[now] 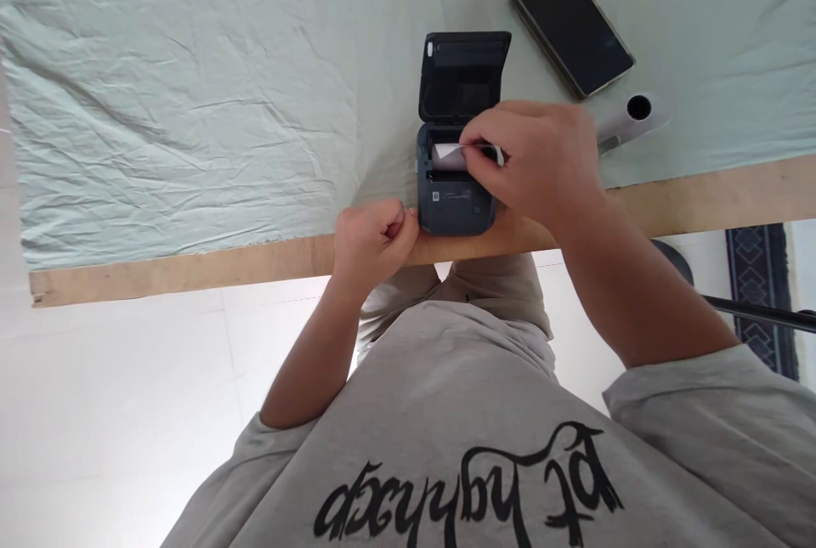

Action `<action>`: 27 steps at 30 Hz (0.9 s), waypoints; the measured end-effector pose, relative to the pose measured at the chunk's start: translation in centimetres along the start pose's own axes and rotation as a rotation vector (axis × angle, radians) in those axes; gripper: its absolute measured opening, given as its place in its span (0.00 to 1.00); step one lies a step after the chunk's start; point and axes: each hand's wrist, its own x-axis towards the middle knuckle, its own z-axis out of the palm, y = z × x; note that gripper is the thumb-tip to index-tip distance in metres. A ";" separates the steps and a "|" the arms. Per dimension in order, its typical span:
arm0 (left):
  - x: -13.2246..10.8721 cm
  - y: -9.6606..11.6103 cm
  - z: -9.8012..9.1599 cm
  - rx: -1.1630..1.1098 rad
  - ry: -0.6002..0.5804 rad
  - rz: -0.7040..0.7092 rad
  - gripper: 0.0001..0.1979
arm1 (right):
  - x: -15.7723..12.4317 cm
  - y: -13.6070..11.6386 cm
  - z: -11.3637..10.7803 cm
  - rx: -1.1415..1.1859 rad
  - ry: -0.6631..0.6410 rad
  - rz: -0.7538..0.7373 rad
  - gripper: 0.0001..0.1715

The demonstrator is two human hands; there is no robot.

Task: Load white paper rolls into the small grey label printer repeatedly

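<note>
A small dark portable label printer [456, 210] sits at the table's front edge, its lid [464, 76] tipped back away from me. Inside its bay lies a white paper roll [448, 159]. My right hand [535, 153] reaches over the bay from the right, thumb and forefinger pinched on the roll's loose paper end. Part of the bay is hidden behind those fingers. My left hand [373, 238] rests curled into a fist on the wooden edge, its thumb side against or very near the printer's left side; nothing shows in it.
A dark phone in a case [574, 28] lies beyond my right hand. Another white paper roll [628, 119] with a dark core lies to the right. Pale green cloth [223, 89] covers the table up to its bare wooden edge [178, 276]. A patterned mat [758, 276] is on the floor at right.
</note>
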 end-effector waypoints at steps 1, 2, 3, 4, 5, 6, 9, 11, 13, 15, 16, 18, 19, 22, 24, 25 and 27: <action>0.0 0.0 0.0 -0.007 0.003 -0.003 0.22 | -0.7 -0.6 -0.1 -0.020 0.052 -0.011 0.08; 0.0 0.1 -0.1 -0.015 0.006 -0.007 0.22 | -1.5 -1.2 0.0 -0.024 0.113 -0.037 0.09; 0.0 0.2 -0.1 -0.021 0.009 -0.010 0.22 | -2.4 -1.6 0.3 -0.011 0.182 -0.080 0.09; 0.1 0.3 -0.2 -0.031 0.015 -0.018 0.22 | -3.3 -1.9 0.6 0.015 0.250 -0.129 0.08; 0.2 0.4 -0.3 -0.048 0.030 -0.031 0.22 | -4.1 -2.2 1.1 0.042 0.314 -0.171 0.08; 0.4 0.5 -0.3 -0.073 0.057 -0.050 0.22 | -4.8 -2.4 1.6 0.064 0.367 -0.196 0.08; 2.0 0.9 -0.4 -0.199 0.187 -0.107 0.17 | -6.3 -2.6 2.9 0.121 0.450 -0.187 0.08; 4.0 1.0 -0.2 -0.318 0.237 -0.107 0.10 | -6.6 -2.6 3.3 0.190 0.456 -0.177 0.07; 6.5 1.1 0.2 -0.432 0.222 -0.114 0.06 | -6.6 -2.5 3.4 0.295 0.432 -0.184 0.05; 9.0 1.2 0.8 -0.466 0.206 -0.130 0.04 | -6.6 -2.3 3.2 0.402 0.395 -0.182 0.06; 10.1 1.3 1.1 -0.524 0.151 -0.188 0.03 | -6.5 -2.2 3.1 0.447 0.377 -0.179 0.06; 11.6 1.6 1.7 -0.587 0.138 -0.205 0.02 | -6.5 -1.9 3.0 0.509 0.350 -0.176 0.08; 12.1 1.7 2.0 -0.612 0.141 -0.169 0.07 | -6.5 -1.9 2.9 0.530 0.339 -0.179 0.09; 12.4 2.2 2.5 -0.681 0.184 -0.015 0.17 | -6.5 -1.7 2.9 0.551 0.312 -0.188 0.11; 12.4 2.6 2.5 -0.681 0.202 0.024 0.19 | -6.5 -1.7 3.0 0.537 0.303 -0.175 0.12; 12.5 2.9 2.5 -0.638 0.202 0.029 0.20 | -6.5 -1.7 3.0 0.527 0.300 -0.169 0.12; 12.8 3.9 2.4 -0.465 0.140 0.026 0.21 | -6.5 -1.7 3.0 0.512 0.292 -0.163 0.13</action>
